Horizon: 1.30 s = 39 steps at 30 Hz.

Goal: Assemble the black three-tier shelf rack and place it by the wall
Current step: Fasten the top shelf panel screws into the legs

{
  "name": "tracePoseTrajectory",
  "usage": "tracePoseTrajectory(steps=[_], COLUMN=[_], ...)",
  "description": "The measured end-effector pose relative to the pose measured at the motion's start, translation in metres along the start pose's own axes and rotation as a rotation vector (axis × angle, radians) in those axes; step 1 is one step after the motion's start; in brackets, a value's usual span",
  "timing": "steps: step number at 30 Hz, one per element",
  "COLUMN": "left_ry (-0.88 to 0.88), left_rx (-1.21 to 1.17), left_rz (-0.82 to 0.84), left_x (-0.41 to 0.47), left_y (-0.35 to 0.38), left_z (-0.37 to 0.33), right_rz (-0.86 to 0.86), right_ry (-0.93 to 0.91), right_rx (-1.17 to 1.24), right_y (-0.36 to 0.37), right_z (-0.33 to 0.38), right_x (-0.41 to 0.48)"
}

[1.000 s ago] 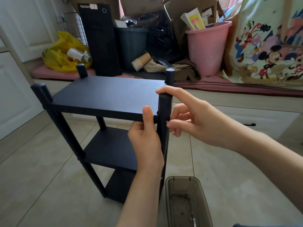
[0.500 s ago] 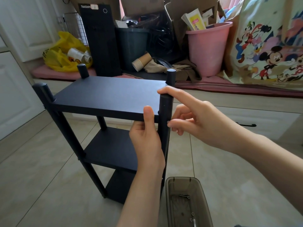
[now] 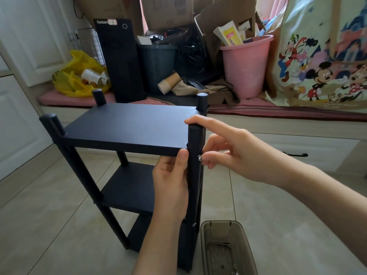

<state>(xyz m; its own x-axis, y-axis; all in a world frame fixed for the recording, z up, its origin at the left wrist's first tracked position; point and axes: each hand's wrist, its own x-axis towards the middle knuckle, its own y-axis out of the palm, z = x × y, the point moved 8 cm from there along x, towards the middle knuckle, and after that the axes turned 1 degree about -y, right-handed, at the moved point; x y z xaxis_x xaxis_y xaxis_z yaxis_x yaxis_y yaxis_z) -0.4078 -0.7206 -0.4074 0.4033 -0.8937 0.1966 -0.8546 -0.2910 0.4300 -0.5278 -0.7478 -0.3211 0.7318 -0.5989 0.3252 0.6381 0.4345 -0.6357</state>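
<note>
Fingers [image 3: 213, 155] of right hand [image 3: 240, 157] pinch screw [image 3: 199, 158] at rack post [image 3: 195, 139]; left hand [image 3: 170, 187] grips shelf [image 3: 129, 126].

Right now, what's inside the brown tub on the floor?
A few loose screws lie on the tub bottom; its near end is out of frame, so unseen.

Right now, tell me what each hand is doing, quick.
Left hand: closed, gripping the near right post just under the top shelf.
Right hand: closed, pinching a small silver screw at the post, index finger on the post's top.
</note>
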Motion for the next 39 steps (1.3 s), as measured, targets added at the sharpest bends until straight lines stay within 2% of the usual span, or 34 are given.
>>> tracePoseTrajectory(steps=[14,20,26,39], left_ry=[0.005,-0.007,-0.003,-0.038], left_rx=[-0.026,-0.053,-0.048,-0.108], left_rz=[0.034,0.056,0.043,0.097], left_x=[0.0,-0.001,-0.002,-0.005], left_y=[0.005,0.004,0.001,-0.001], left_z=[0.001,0.0,0.001,0.005], right_rz=[-0.08,-0.094,-0.117,-0.047], right_ry=[-0.044,-0.006,-0.042,-0.003], right_rx=[-0.249,-0.121,-0.087,-0.04], right_y=[0.003,0.01,0.018,0.021], right_z=[0.012,0.004,0.004,0.006], right_x=[-0.004,-0.008,-0.011,-0.014])
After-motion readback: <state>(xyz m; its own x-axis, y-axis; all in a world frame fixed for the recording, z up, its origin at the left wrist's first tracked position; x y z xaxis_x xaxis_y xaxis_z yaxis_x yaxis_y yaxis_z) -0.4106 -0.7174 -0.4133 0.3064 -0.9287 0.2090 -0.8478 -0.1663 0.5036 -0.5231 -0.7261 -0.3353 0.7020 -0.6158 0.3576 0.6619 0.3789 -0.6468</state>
